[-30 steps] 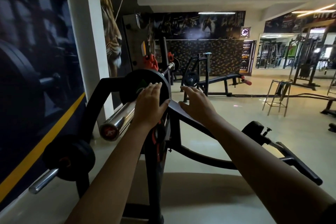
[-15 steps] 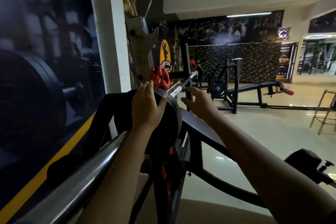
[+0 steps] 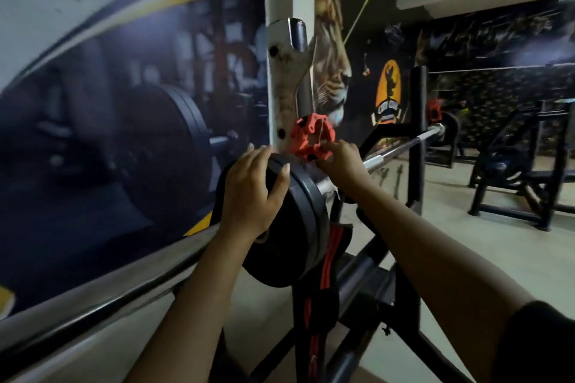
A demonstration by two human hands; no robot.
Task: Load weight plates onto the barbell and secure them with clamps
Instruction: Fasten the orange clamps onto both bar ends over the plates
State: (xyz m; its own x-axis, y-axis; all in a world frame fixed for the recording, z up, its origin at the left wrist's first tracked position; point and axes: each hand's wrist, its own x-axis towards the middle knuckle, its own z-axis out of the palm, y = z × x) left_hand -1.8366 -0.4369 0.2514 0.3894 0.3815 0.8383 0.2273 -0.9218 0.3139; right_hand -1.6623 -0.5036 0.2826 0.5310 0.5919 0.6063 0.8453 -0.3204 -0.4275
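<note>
Half a second ago the right hand's fingers hung loose beside the plate, short of anything; now the fingertips (image 3: 325,148) are bent onto the lower edge of the red clamp (image 3: 311,134), though through the blur I cannot tell whether they have actually pinched it. The left hand (image 3: 249,193) has stayed where it was: its fingers are spread over the top rim of the black weight plate (image 3: 306,208) and the thumb is pressed on the near face, so it grips the plate. The view has also come closer, with the plate and clamp now filling the middle of the frame. The plate sits on the barbell (image 3: 401,148), whose steel shaft runs off to the upper right towards a second red clamp (image 3: 434,109) at the far end, while its near sleeve slants to the lower left. The clamp lies just beyond the plate, against the foot of the white rack upright (image 3: 284,87); whether it is on the bar is hidden. A red and black strap (image 3: 325,261) hangs below the plate. The pale floor (image 3: 466,246) shines at the right, under a black bench frame (image 3: 522,171). A dark gym mural (image 3: 124,121) covers the left wall. Both forearms reach in from the bottom edge, and the right hand (image 3: 339,162) crosses above the shaft.
</note>
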